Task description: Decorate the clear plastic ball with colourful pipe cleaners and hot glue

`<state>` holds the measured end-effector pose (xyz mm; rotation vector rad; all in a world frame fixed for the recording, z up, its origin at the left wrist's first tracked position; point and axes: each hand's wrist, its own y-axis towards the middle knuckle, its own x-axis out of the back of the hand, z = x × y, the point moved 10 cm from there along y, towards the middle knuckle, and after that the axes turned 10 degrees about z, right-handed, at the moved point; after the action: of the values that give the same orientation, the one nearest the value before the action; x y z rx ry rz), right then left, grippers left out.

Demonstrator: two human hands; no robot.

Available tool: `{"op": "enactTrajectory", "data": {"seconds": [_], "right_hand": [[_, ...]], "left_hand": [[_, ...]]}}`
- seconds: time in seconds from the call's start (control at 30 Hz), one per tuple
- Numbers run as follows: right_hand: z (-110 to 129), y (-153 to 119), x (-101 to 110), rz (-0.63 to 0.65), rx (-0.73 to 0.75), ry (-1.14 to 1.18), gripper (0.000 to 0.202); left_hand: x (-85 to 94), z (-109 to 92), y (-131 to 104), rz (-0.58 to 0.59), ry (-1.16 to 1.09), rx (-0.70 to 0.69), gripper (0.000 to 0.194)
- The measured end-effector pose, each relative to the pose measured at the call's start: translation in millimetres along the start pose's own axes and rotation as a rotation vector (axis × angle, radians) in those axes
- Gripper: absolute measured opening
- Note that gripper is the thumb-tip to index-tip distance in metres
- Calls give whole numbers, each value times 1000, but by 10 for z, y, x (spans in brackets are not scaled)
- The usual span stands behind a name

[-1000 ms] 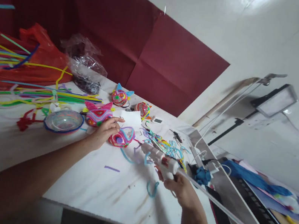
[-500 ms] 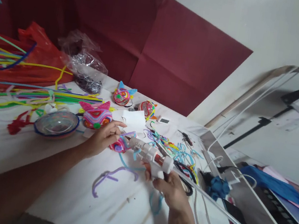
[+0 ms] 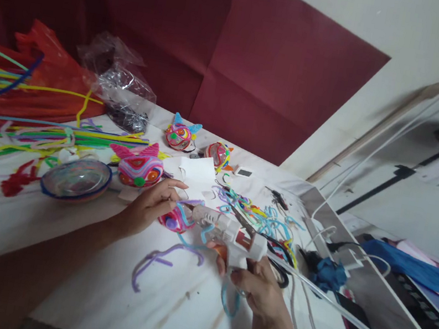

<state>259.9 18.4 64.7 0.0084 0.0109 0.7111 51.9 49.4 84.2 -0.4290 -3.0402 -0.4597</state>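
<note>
My right hand (image 3: 256,283) is wrapped round the handle of a white hot glue gun (image 3: 246,242). A long clear glue stick (image 3: 348,301) runs from the gun's back end toward the lower right. The nozzle points left, at a small pink-and-blue pipe-cleaner animal face (image 3: 174,223) with a purple nose. My left hand (image 3: 154,201) holds this face at its upper left edge, fingers curled and one stretched out above it. A purple pipe cleaner lies along the top of the face, by the nozzle. Whether the nozzle touches it I cannot tell.
Finished-looking animal faces (image 3: 141,168) stand behind my left hand. A clear bowl (image 3: 78,179) with a blue rim is at left, near bundled pipe cleaners and a red bag (image 3: 60,82). A bent purple pipe cleaner (image 3: 161,259) lies in front. Scraps (image 3: 261,216) and cables (image 3: 304,325) lie right.
The view has shifted slightly. The glue gun has tilted a little, its back end lower and farther right. Both hands keep their holds.
</note>
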Motion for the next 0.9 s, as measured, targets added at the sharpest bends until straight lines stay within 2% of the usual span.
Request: {"op": "enactTrajectory", "data": {"seconds": [0.57, 0.77, 0.9], "right_hand": [[-63, 1, -20, 52, 10, -2, 48], [-33, -28, -22, 15, 10, -51, 41], [57, -53, -77, -23, 25, -164, 21]], "left_hand": [[-8, 99, -18, -13, -48, 40, 36], [83, 157, -26, -136, -134, 76, 38], [110, 185, -35, -209, -266, 108, 35]]}}
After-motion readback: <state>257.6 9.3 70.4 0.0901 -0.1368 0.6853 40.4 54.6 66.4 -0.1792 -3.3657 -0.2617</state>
